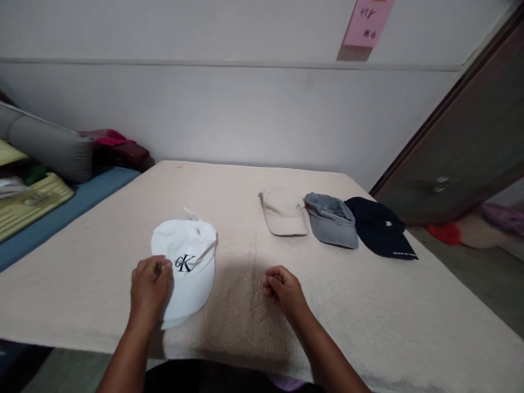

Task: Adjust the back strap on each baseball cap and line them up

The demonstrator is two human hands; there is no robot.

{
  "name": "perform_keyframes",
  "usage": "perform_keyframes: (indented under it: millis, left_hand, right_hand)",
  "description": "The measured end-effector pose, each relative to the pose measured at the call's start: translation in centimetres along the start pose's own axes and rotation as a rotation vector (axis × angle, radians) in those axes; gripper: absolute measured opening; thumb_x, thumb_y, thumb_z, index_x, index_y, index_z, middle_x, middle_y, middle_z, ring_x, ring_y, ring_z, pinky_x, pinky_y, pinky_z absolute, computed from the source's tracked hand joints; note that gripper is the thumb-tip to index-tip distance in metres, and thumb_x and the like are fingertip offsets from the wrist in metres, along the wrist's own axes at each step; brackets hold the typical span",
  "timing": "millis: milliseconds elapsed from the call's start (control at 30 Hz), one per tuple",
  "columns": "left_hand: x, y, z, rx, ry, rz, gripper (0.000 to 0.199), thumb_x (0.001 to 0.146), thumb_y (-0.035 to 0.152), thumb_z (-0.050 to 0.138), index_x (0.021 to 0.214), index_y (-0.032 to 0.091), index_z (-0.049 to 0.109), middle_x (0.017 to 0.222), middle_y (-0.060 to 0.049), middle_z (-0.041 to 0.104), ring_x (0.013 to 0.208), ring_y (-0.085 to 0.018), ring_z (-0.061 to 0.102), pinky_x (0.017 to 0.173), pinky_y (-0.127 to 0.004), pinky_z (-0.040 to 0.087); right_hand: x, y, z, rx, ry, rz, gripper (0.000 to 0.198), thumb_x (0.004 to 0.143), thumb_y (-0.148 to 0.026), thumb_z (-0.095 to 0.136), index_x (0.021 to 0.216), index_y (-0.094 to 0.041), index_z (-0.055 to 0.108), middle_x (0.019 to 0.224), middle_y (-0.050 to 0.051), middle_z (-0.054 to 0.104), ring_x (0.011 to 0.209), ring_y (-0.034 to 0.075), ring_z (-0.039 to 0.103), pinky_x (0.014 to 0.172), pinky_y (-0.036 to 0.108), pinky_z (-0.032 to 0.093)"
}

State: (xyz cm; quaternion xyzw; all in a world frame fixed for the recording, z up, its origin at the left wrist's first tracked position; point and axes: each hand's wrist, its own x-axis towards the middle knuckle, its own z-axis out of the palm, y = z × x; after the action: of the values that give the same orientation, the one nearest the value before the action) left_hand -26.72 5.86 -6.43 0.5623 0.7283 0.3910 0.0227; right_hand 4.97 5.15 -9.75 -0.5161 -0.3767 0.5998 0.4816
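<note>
A white baseball cap (192, 289) with a black "CK" logo lies on the table, its brim toward me and its strap sticking up at the back. My left hand (150, 281) is at the cap's left side, thumb and fingers closed together over its edge near the logo. Over the bare cloth to the right of the cap, my right hand (284, 286) is loosely closed, with nothing visible in its fingers. Farther back on the right, a beige cap (282, 210), a grey cap (332, 221) and a navy cap (380, 226) sit in a row, brims toward me.
A cream textured cloth covers the table (102, 256). Behind it stands a white wall (245, 114) with a pink note (368, 22). On the left is a blue surface (98, 191) with a grey cushion (53, 142). A dark door or panel (458, 131) stands on the right.
</note>
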Motion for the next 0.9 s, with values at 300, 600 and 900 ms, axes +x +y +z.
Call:
perform_keyframes:
  millis: [300, 600, 900]
  left_hand:
    - [0.2, 0.3, 0.4, 0.005, 0.011, 0.017, 0.016, 0.078, 0.034, 0.055, 0.083, 0.021, 0.061, 0.094, -0.011, 0.065, 0.099, -0.031, 0.055, 0.094, -0.046, 0.036]
    - [-0.2, 1.7, -0.9, -0.090, 0.086, -0.068, 0.017, 0.078, 0.029, 0.051, 0.063, 0.022, 0.053, 0.092, -0.010, 0.062, 0.097, -0.028, 0.055, 0.091, -0.043, 0.040]
    - [-1.2, 4.7, -0.3, -0.396, 0.144, -0.298, 0.014, 0.073, 0.032, 0.061, 0.079, 0.019, 0.062, 0.105, -0.008, 0.060, 0.099, -0.025, 0.058, 0.089, -0.041, 0.045]
  right_hand:
    - [-1.3, 0.1, 0.0, -0.057, -0.037, -0.008, 0.010, 0.071, -0.023, 0.054, 0.080, -0.019, 0.054, 0.063, -0.002, 0.059, 0.048, 0.011, 0.053, 0.041, 0.022, 0.035]
    - [-1.5, 0.3, -0.1, -0.036, -0.027, -0.002, 0.010, 0.070, -0.025, 0.057, 0.078, -0.020, 0.055, 0.063, -0.002, 0.058, 0.048, 0.012, 0.052, 0.041, 0.022, 0.034]
    - [-1.3, 0.1, 0.0, -0.034, -0.030, 0.022, 0.012, 0.069, -0.027, 0.055, 0.079, -0.019, 0.054, 0.062, -0.002, 0.058, 0.046, 0.011, 0.052, 0.039, 0.021, 0.032]
